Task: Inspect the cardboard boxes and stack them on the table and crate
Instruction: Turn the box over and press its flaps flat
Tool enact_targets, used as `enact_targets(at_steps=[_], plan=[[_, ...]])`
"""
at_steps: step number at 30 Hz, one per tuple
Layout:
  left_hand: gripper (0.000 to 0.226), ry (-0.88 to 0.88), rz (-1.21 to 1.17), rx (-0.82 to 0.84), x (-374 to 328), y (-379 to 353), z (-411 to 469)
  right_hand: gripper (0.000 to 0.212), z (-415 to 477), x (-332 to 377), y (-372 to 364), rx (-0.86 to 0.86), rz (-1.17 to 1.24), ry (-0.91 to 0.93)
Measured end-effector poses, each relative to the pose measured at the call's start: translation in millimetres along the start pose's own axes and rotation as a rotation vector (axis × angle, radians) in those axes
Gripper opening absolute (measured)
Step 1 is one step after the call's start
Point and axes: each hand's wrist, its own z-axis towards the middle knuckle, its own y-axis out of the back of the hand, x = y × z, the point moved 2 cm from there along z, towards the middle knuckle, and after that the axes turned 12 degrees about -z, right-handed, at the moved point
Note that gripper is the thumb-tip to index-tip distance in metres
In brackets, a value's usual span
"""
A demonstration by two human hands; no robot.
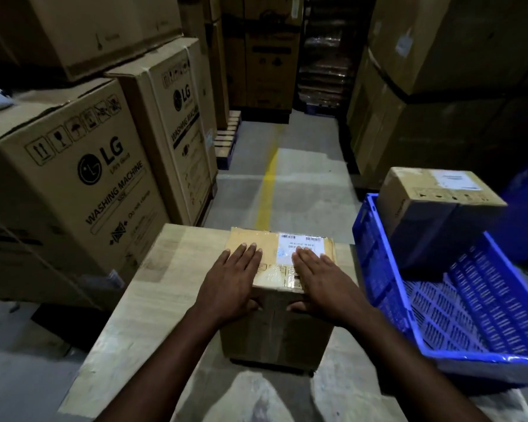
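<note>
A small cardboard box [275, 330] with a white label stands upright on the pale wooden table [153, 284]. My left hand [230, 284] lies flat on the left half of its top, fingers straight, thumb against the front face. My right hand [320, 284] lies flat on the right half, partly over the label, thumb also on the front face. A second cardboard box [433, 214] with a white label sits in the far end of the blue plastic crate [378, 269] to the right of the table.
Large washing-machine cartons [73, 184] are stacked along the left. Tall cartons [424, 102] line the right. A grey floor aisle with a yellow line [267, 190] runs ahead to more stacked boxes [265, 56]. The crate's near part holds nothing.
</note>
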Motion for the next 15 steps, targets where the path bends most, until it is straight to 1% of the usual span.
enact_targets(at_steps=[4, 7, 9, 12, 15], plan=[[0.113, -0.045, 0.015, 0.064, -14, -1, 13, 0.113, 13, 13, 3, 0.006, 0.015, 0.049], [0.110, -0.049, 0.017, 0.069, -21, -7, 18, 0.110, 18, 21, -1, -0.032, 0.005, 0.026], [0.109, -0.059, 0.017, 0.059, -21, -8, 21, 0.109, 19, 19, -5, -0.047, -0.004, 0.027], [0.111, -0.070, -0.006, 0.025, -15, -4, 23, 0.111, 20, 6, -2, -0.017, 0.029, 0.038], [0.112, -0.017, -0.055, -0.035, 7, 10, 20, 0.117, 19, -13, 1, 0.005, 0.054, -0.016]])
